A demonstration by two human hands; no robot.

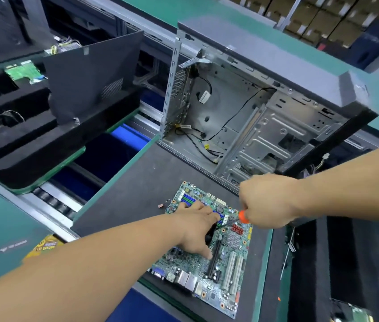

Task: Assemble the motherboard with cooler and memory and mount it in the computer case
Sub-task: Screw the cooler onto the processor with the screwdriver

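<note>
The motherboard [209, 254] is laid flat on the dark mat [137, 194], just in front of the open computer case [241, 117], its long axis running from the near port edge away toward the case; a dark part, which cannot be identified under the hand, is covered near the board's middle by the left hand [196, 231]; the fingers are spread and pressed on it rather than clenched, the thumb resting beside the long black slot. The screwdriver [236, 219] is grasped in the right hand [269, 201] by its orange handle, the fist closed round it; the shaft is slanted down and leftward from the fist toward the board's middle, its tip lying just beside the left fingers. The coming move is judged to depend on this line: the tip must be brought onto a fastener beside the steadying hand. No cooler can be made out, nor any memory in the blue slots. Left of the case, a black side panel [93, 77] is leaned in a foam tray [33, 145].
</note>
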